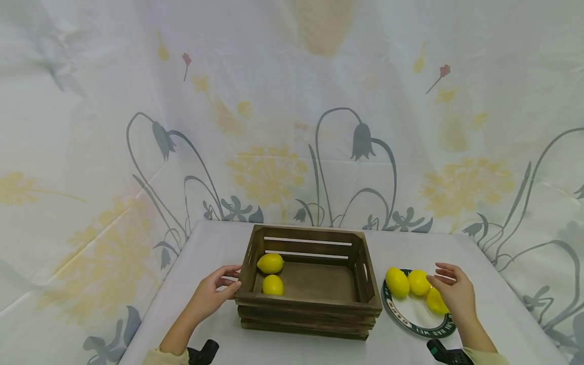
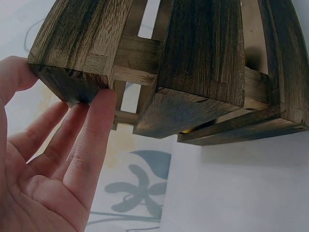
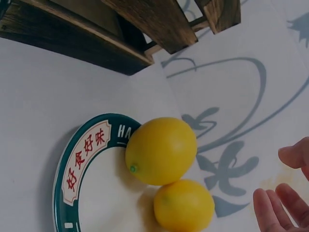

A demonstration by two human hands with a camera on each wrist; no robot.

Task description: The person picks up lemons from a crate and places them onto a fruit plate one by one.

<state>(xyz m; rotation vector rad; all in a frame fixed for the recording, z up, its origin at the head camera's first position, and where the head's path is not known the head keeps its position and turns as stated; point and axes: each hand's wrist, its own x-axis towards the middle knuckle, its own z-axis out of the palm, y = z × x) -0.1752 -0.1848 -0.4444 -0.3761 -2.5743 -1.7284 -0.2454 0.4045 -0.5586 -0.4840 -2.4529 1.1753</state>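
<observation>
A brown wooden crate [image 1: 310, 314] stands on the table with two yellow lemons [image 1: 270, 263] inside at its left end. At that end, my left hand [image 1: 211, 295] holds the crate's upper edge; in the left wrist view the thumb and fingers [image 2: 94, 140] are on opposite sides of the top slat. To the right sits a white plate with a green rim [image 1: 438, 332], bearing three lemons [image 1: 398, 283]. My right hand [image 1: 456, 293] hovers over the plate's right side with fingers loosely bent and nothing held. It partly covers the rightmost lemon [image 1: 435, 302].
A white cloth [image 1: 210, 238] covers the table. Behind it hangs a curtain [image 1: 292, 177] printed with grey and yellow flowers. The crate's right wall [image 1: 367, 268] stands close to the plate.
</observation>
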